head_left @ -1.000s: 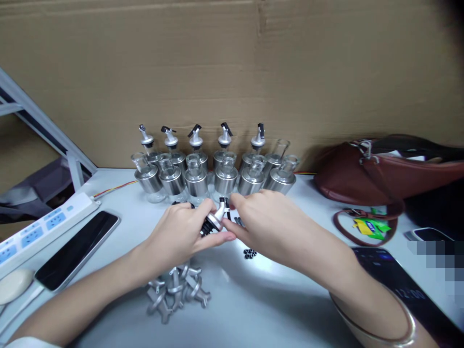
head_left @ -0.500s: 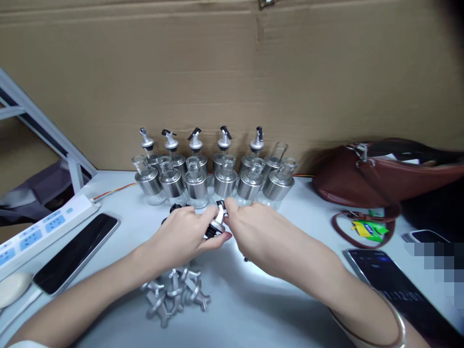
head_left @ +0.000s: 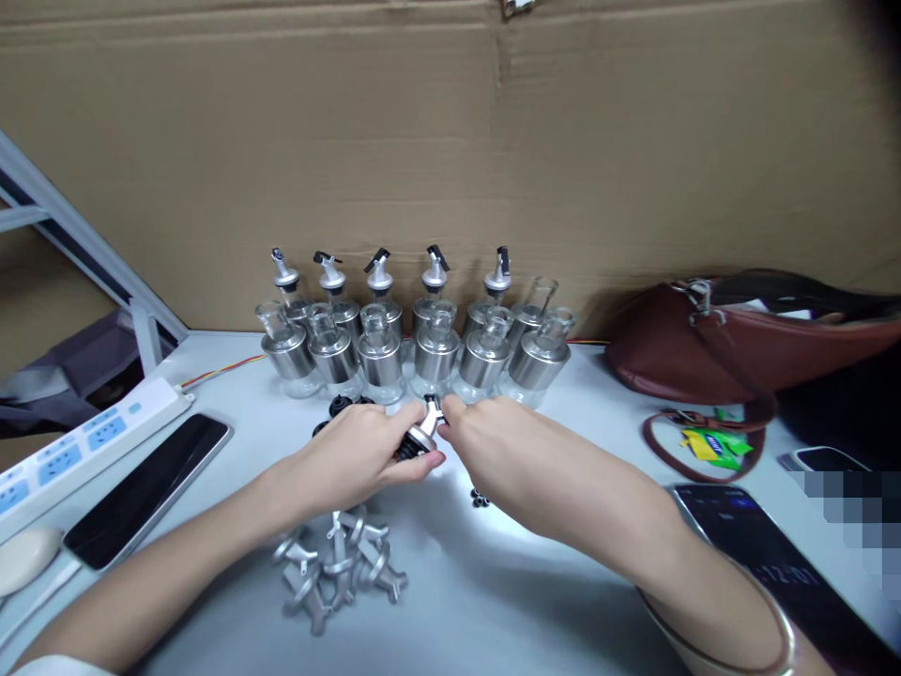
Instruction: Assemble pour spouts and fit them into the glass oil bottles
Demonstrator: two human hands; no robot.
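Grasps a spout (head_left: 424,433) in the left hand (head_left: 352,453), with thumb above and finger below, and with the black ribbed end towards the palm. Holds it tilted over the table (head_left: 479,601), in the middle of the view, nearer than the bottles (head_left: 381,352). Touches the tip with the bent fingers of the right hand (head_left: 507,441), at a small black piece (head_left: 432,401) (cannot tell whether pinching or only pressing that piece).

Has black stoppers (head_left: 341,406) just beyond the left hand, and a loose heap of silver parts (head_left: 342,568) lying nearer, beside the left forearm. Has small black rings (head_left: 480,499) clustered on the table, just below the right hand.

Shows two rows of bottles beyond: six in front with open necks, six behind, with spouts on five of those and an open neck at the right end.

Includes, further left, a phone (head_left: 147,493) and a power strip (head_left: 88,446); on the right, a brown bag (head_left: 710,347) with a packet (head_left: 718,447) near its strap.
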